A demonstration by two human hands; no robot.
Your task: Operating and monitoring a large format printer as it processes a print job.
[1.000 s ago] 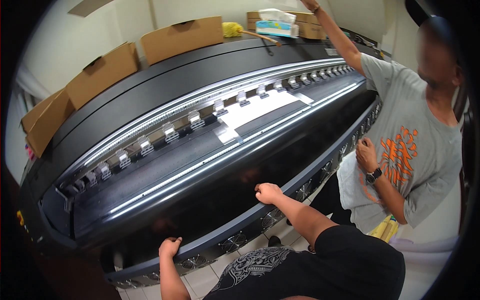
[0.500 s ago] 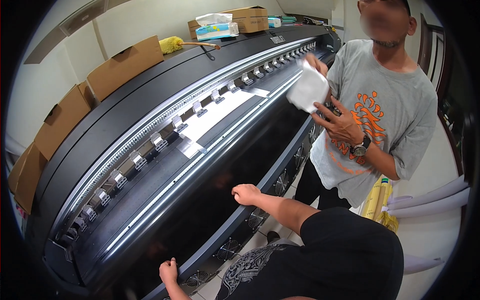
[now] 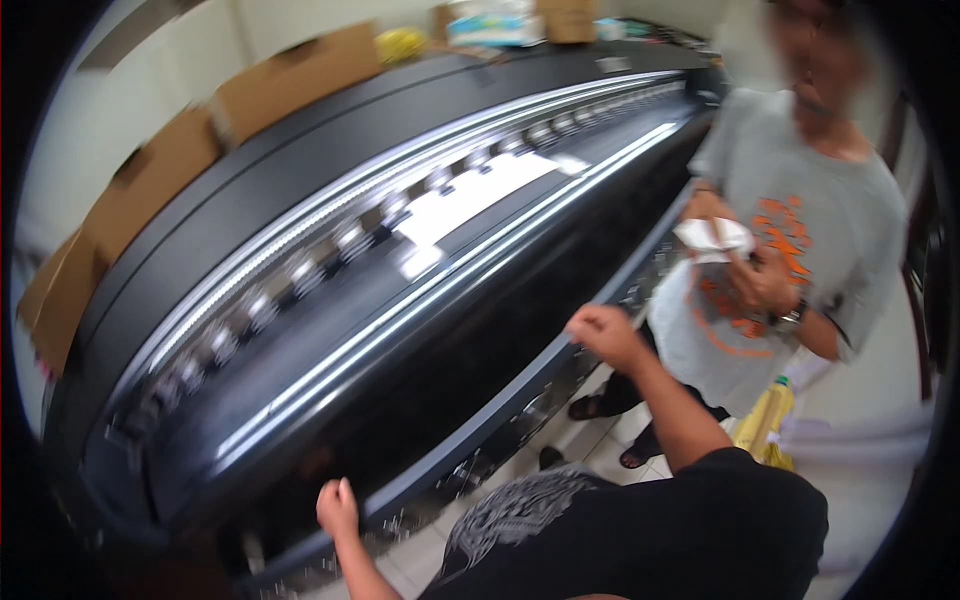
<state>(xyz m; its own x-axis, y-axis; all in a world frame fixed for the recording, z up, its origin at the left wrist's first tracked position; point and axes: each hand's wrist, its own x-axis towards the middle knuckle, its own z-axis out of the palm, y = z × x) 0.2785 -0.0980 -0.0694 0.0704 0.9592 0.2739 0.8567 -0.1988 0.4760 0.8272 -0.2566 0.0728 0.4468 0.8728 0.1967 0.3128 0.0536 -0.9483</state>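
A long black wide-format printer (image 3: 480,335) stretches diagonally before me, with a white sheet (image 3: 480,200) lying on its bed under the row of metal pinch rollers (image 3: 350,238). Near the front edge on the left, my left hand (image 3: 338,507) is curled closed, and nothing shows in it. My right hand (image 3: 607,335) is raised beside the printer's grey front rail (image 3: 520,385), its fingers bent inward and slightly blurred. No object is visible in it. Whether either hand touches the printer I cannot tell.
At the right a person in a grey shirt (image 3: 830,190) holds a crumpled white tissue or cloth (image 3: 715,240). Cardboard pieces (image 3: 300,80), a yellow duster (image 3: 400,45) and a tissue pack (image 3: 495,25) rest atop the printer. Yellow rolls (image 3: 765,420) stand behind my right arm.
My right hand has lifted and moved right along the front rail. The other person has lowered the white tissue or cloth toward their chest and bunched it. The view has shifted and blurred.
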